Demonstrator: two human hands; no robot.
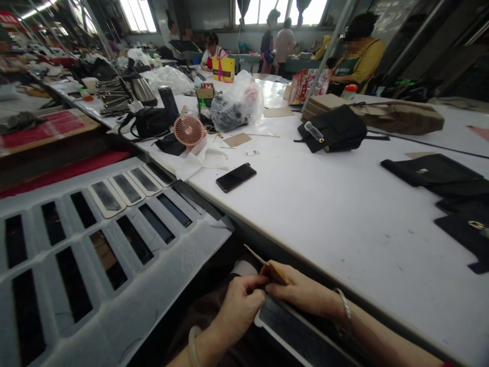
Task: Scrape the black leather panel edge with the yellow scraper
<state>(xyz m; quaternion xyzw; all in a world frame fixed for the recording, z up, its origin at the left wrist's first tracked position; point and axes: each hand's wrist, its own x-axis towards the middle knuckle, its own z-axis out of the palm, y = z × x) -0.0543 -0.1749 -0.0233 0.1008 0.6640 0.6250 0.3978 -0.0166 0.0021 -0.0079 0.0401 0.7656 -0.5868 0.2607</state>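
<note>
several white-bordered panels (106,197) are laid out, one dark-faced panel (300,329) seems unfinished, right hand (300,289) clamped on tan piece (278,274), left hand (239,302) grip undetermined.

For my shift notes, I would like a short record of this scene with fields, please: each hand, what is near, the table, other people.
right hand: holds a yellowish-brown piece; bracelet at the wrist
left hand: fingers bent, close beside the other; what they pinch is unclear
below the hands: dark panel with pale edge
left side: pale board with dark openings
table: phone, pink fan, black bag
background: several people, one in yellow sleeves
</note>
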